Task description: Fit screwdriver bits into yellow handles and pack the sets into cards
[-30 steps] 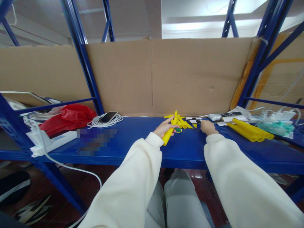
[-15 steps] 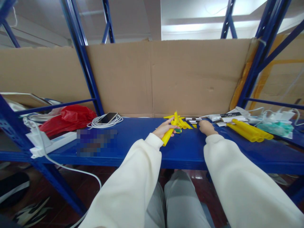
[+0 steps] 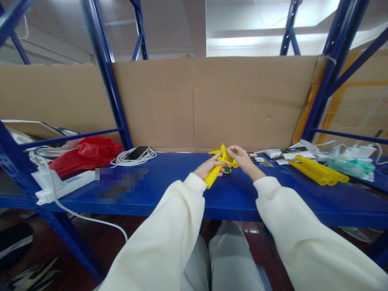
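Observation:
A yellow tube [image 3: 213, 178] slants through my left hand [image 3: 209, 167], whose fingers are wrapped round it. Its far end narrows to a tip close to my right hand [image 3: 239, 157]. The fingers of that hand are pinched together beside the tip, and what is between them is too small to make out. Behind and under both hands lie several yellow pieces [image 3: 235, 163], partly covered. A small green and yellow item [image 3: 227, 171] rests on the blue shelf just below the hands.
Yellow tubes [image 3: 318, 171] lie at the right, near white packets [image 3: 298, 152] and a green bag [image 3: 351, 166]. Small black-and-white strips [image 3: 256, 159] sit beyond my right hand. Leftward are a phone [image 3: 138, 152] on a coiled white cable, a red bag [image 3: 87, 153] and a power strip [image 3: 69, 184].
My right hand has moved left from the small strips to the tip of the tube in my left hand. The left hand keeps its hold and has barely shifted.

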Tool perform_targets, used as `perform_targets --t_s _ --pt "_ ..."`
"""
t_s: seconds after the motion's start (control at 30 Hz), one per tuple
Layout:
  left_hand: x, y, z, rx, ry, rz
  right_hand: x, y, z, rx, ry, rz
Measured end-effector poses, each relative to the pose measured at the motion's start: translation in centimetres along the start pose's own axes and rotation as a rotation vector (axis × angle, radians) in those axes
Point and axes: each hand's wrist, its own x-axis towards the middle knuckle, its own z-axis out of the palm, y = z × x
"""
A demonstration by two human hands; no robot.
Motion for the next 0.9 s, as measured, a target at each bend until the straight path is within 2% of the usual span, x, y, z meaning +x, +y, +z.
perform_targets --t_s 0.2,0.43,0.6,0.9 --pt "0.4 -0.2 -0.6 -0.024 -0.070 0.000 -0.1 0.0 0.0 0.041 0.004 -0.016" --pt "0.3 -0.1 -0.3 -0.014 -0.038 -0.025 -0.2 0.2 0.0 -0.021 -0.019 -0.064" --pt "0.0 0.0 0.1 0.029 0.018 -0.048 -0.3 0.3 -0.2 -0.027 -0.048 -0.009" --pt "0.3 -0.3 -0.7 0.017 -0.059 -0.066 -0.2 1.2 -0.5 0.009 0.009 0.117"
